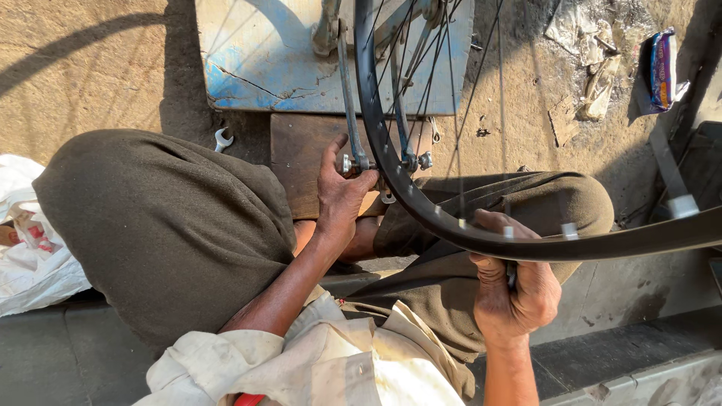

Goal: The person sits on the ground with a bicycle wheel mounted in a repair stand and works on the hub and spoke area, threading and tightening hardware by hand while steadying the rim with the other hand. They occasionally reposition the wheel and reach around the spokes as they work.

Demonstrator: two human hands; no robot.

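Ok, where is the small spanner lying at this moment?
In the head view the spanner lies on the dirt ground at upper left, just beyond the raised knee and beside the blue board's lower-left corner.

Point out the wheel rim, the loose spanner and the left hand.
wheel rim (421, 213), head view, dark band of the rim near the knee
spanner (222, 139), head view, its open jaw end
left hand (340, 194), head view, back of the hand

— What is lying around out there?
— Sunlight is falling on a dusty dirt ground (90, 83). A cracked blue board (263, 60) is lying far, a small spanner (222, 139) beside it.
— And left and right?
— A white plastic bag (30, 256) is sitting left; crumpled paper scraps (590, 56) are lying far right.
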